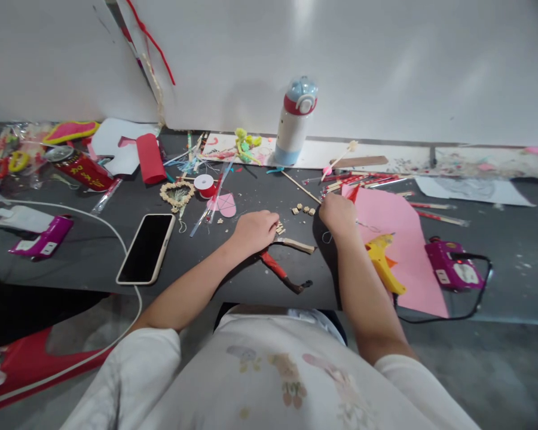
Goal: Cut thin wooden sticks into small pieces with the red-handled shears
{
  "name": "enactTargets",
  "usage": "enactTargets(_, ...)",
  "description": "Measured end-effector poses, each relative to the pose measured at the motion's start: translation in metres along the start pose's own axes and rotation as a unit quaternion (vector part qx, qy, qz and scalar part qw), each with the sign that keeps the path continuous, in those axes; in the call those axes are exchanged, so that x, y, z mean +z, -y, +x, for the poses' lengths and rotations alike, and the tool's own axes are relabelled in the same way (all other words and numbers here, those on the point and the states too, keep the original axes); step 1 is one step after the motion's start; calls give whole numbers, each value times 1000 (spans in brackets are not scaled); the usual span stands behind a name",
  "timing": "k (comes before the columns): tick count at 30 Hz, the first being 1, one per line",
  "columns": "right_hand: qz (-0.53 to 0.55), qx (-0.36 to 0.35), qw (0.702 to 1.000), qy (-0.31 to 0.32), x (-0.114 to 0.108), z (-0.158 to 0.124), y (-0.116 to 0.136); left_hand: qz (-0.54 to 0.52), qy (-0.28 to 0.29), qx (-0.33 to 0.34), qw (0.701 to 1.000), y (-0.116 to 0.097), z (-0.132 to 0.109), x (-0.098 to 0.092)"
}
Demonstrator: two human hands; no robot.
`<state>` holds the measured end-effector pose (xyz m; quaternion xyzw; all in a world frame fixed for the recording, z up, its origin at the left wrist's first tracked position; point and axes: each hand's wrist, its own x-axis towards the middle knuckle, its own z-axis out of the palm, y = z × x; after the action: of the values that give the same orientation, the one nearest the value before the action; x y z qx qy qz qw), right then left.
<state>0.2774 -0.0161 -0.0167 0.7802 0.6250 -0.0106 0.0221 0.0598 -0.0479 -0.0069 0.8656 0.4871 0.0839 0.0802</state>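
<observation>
My left hand (pixel 255 230) rests on the dark table (pixel 206 269), fingers curled over a flat wooden stick (pixel 298 243) and some small wooden bits. A red-handled tool (pixel 280 273) lies just below it. My right hand (pixel 338 215) is closed in a pinch near the end of a thin wooden skewer (pixel 301 187), beside several small wooden cubes (pixel 303 209); what it pinches is too small to name. A pink paper sheet (pixel 397 239) lies to its right.
A yellow glue gun (pixel 384 263) lies on the pink sheet, with a purple device (pixel 452 267) and black cable further right. A phone (pixel 146 247) lies at left. A bottle (pixel 295 121), red ribbon spool (pixel 205 185), red sticks (pixel 363 179) and craft scraps crowd the back.
</observation>
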Motion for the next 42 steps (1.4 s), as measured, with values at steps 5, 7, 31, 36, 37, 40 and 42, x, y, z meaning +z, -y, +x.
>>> enactTargets(5,1,-29,999,-30,-4,-4,-3,-17,-20,-2,1000,1,1,2)
enactTargets(7,4,-63,996,-58,-6,-6,-3,-32,-50,6,998,1,1,4)
enactTargets(31,296,-230,918,-129,-11,-24,15,45,-111,-13,993,6,1,-7)
enactTargets(36,371,-214,902,-53,-7,-21,18,31,-89,-14,995,5,1,-7)
enactTargets(37,386,-218,895,-47,-5,-22,19,31,-86,-12,996,4,2,-7)
enactTargets(40,410,-234,881,-35,-3,-23,23,30,-77,-2,997,3,2,-7)
enactTargets(42,410,-248,877,-30,-4,-24,23,28,-74,4,997,3,2,-7)
